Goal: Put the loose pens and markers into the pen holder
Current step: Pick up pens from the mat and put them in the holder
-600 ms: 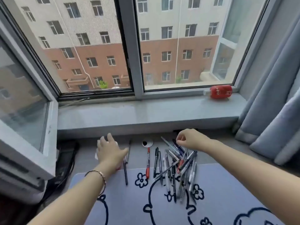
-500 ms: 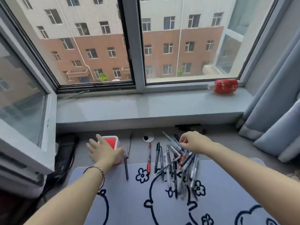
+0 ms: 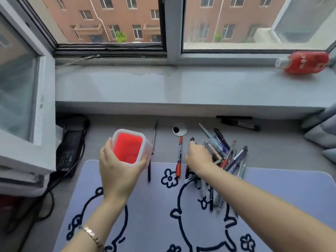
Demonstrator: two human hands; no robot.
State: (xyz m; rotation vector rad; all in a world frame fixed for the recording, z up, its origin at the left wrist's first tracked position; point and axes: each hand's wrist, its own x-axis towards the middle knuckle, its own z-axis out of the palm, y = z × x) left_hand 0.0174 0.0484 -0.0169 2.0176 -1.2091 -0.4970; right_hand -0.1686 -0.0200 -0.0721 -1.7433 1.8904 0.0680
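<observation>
The left hand (image 3: 120, 171) is wrapped around the near side of the pen holder (image 3: 130, 148), thumb on its left wall and fingers curled round the right; the holder is a square translucent cup with a red inside, its mouth facing up and nothing showing in it. Whether it rests on the grey desk (image 3: 109, 122) or is lifted just off it cannot be told. A bracelet (image 3: 91, 235) sits on that wrist.

The right hand (image 3: 199, 157) lies knuckles up on the left edge of the pile of pens and markers (image 3: 225, 157), fingers curled down among them; what it pinches, if anything, is hidden beneath the hand. The pile fans out to the right and far side and trails nearward across the desk mat (image 3: 145, 206) (pale lilac, with dark-blue cartoon outlines and flowers).

Between the two hands lie a red marker (image 3: 179, 159), with small print on its barrel too blurred to read, a thin grey pen (image 3: 154, 137) farther off, and a dark pen (image 3: 149, 171) just right of the holder. A round cable grommet (image 3: 179, 130) sits beyond the red marker.

On the windowsill (image 3: 181, 88), far right, a red bottle (image 3: 303, 61) lies on its side; its white lettering is not legible.
</observation>
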